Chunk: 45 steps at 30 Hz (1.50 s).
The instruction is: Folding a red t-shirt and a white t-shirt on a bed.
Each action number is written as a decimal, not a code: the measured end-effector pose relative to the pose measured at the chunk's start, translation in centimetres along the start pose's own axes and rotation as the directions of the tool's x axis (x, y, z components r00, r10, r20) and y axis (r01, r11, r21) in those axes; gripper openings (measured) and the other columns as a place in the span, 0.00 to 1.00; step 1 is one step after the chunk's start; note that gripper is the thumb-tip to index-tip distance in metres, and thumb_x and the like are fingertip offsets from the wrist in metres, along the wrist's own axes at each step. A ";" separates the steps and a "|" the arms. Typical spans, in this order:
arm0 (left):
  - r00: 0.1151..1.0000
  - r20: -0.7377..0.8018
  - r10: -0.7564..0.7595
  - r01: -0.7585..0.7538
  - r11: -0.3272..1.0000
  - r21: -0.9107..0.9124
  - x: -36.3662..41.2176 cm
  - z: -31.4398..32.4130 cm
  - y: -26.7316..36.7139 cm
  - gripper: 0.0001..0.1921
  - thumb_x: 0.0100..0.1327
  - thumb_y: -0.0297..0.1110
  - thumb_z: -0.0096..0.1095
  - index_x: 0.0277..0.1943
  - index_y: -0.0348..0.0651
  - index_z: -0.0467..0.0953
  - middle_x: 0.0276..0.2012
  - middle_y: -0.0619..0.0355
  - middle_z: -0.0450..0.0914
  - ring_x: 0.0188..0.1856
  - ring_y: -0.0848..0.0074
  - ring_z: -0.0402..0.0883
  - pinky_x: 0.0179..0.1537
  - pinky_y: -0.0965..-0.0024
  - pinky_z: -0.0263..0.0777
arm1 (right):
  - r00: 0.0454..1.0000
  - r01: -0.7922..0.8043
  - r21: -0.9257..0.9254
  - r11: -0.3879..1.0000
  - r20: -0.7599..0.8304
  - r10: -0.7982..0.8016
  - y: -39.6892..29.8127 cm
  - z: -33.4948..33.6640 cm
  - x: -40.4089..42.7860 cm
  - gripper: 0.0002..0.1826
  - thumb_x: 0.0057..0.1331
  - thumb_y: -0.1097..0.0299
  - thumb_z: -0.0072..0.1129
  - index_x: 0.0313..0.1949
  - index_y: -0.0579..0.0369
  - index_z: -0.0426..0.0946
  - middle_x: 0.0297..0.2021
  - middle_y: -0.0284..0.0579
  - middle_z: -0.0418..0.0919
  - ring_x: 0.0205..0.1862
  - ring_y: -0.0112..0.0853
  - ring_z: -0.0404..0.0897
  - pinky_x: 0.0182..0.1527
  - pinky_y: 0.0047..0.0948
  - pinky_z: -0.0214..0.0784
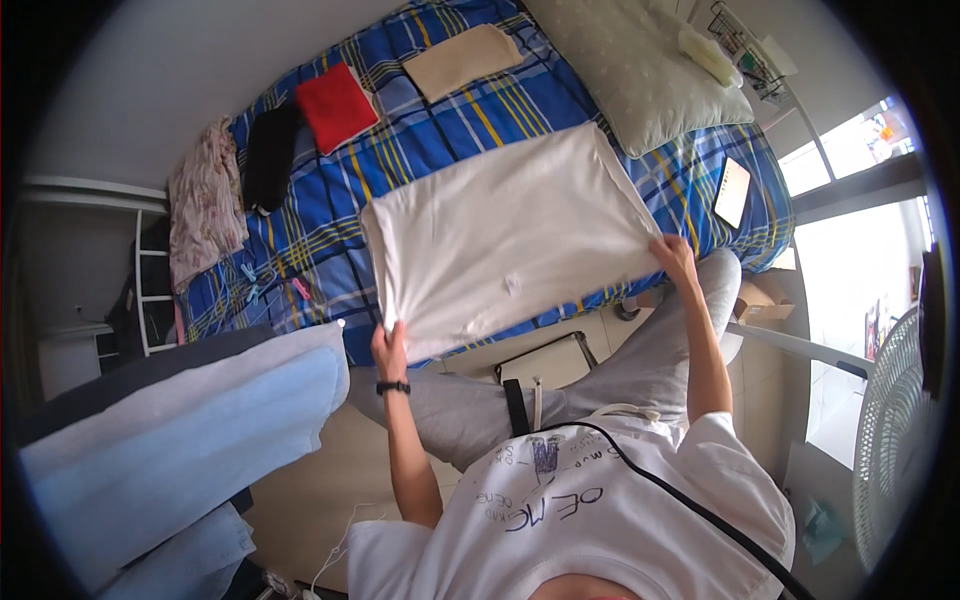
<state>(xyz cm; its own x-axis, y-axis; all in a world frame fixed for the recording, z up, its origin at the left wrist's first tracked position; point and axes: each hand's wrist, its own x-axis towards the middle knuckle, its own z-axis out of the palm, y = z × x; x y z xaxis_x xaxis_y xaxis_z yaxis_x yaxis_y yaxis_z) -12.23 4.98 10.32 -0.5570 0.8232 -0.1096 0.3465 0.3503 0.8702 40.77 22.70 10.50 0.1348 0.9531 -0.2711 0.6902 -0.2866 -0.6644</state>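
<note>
A white cloth garment, folded into a broad rectangle, lies spread over the blue plaid bedding with its near edge at the side of the bed. My left hand, with a dark band on its wrist, pinches the garment's near left corner, and creases fan out from that grip. At the right edge, my right hand grips the cloth between thumb and fingers. A small tag shows near the garment's front. Some fingertips are hidden by the fabric.
Behind lie a red folded cloth, a beige one, a black one and a floral one. A pillow and phone rest to the right. Clothespins, hanging clothes and a fan flank me.
</note>
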 end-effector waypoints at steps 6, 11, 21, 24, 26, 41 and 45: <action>0.998 0.031 -0.049 0.038 0.961 0.275 -4.9 -2.4 0.4 0.16 0.64 0.41 0.65 0.42 0.35 0.75 0.32 0.53 0.79 0.33 0.67 0.78 0.36 0.64 0.71 | 0.988 0.126 -0.203 0.971 -0.060 -0.141 -0.7 -2.4 -3.8 0.15 0.61 0.59 0.60 0.34 0.60 0.80 0.26 0.49 0.80 0.29 0.41 0.81 0.35 0.36 0.71; 0.904 -0.090 0.419 -0.278 0.733 0.621 -1.1 0.6 5.6 0.22 0.60 0.38 0.68 0.56 0.40 0.74 0.56 0.43 0.73 0.59 0.49 0.71 0.60 0.50 0.64 | 0.882 0.407 -0.141 0.902 -0.193 -0.429 -8.5 -2.0 2.1 0.08 0.64 0.65 0.59 0.37 0.56 0.81 0.32 0.47 0.82 0.32 0.40 0.82 0.38 0.35 0.73; 0.867 0.145 0.476 -0.448 0.618 0.647 12.4 11.6 7.4 0.29 0.63 0.46 0.63 0.67 0.54 0.69 0.71 0.47 0.62 0.74 0.49 0.55 0.68 0.36 0.50 | 0.999 -0.001 0.132 0.991 -0.047 0.007 -10.8 6.9 18.4 0.23 0.60 0.46 0.64 0.39 0.55 0.86 0.28 0.46 0.85 0.32 0.34 0.85 0.39 0.32 0.76; 0.889 0.128 0.440 -0.393 0.590 0.705 13.8 12.1 5.7 0.29 0.65 0.51 0.59 0.68 0.58 0.68 0.72 0.47 0.60 0.75 0.49 0.53 0.69 0.35 0.46 | 0.994 -0.012 0.151 0.988 -0.110 0.029 -11.5 6.8 18.8 0.22 0.56 0.48 0.69 0.33 0.57 0.86 0.26 0.45 0.85 0.30 0.34 0.84 0.39 0.32 0.76; 0.894 0.124 0.431 -0.380 0.578 0.723 14.3 12.3 5.1 0.30 0.66 0.55 0.56 0.69 0.60 0.67 0.72 0.46 0.60 0.75 0.48 0.51 0.70 0.33 0.42 | 0.979 0.039 0.028 0.999 -0.201 -0.033 -11.4 7.2 18.4 0.21 0.55 0.50 0.70 0.37 0.56 0.84 0.29 0.45 0.85 0.33 0.37 0.84 0.42 0.33 0.76; 0.897 0.167 0.410 -0.383 0.530 0.756 14.8 15.7 6.9 0.32 0.68 0.64 0.45 0.72 0.67 0.61 0.75 0.52 0.55 0.77 0.54 0.48 0.74 0.40 0.34 | 0.824 0.423 -0.671 0.608 0.007 -0.566 -11.8 10.4 11.9 0.33 0.72 0.41 0.41 0.73 0.36 0.57 0.73 0.51 0.55 0.75 0.47 0.52 0.74 0.56 0.35; 0.947 0.136 0.290 -0.254 0.421 0.871 15.8 12.6 4.8 0.35 0.68 0.69 0.38 0.75 0.67 0.56 0.76 0.51 0.51 0.78 0.53 0.42 0.75 0.43 0.32 | 0.857 0.332 -0.697 0.636 -0.058 -0.512 -8.2 7.4 13.7 0.34 0.72 0.41 0.40 0.74 0.38 0.55 0.72 0.53 0.57 0.74 0.49 0.53 0.74 0.55 0.36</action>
<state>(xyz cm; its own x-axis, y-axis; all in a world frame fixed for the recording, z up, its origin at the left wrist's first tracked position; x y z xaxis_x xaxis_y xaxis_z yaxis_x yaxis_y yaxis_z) -9.86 25.32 6.70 -0.3243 0.9423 0.0828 0.9446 0.3273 -0.0244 31.67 37.36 7.08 -0.1964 0.9693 0.1481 0.9789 0.2025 -0.0271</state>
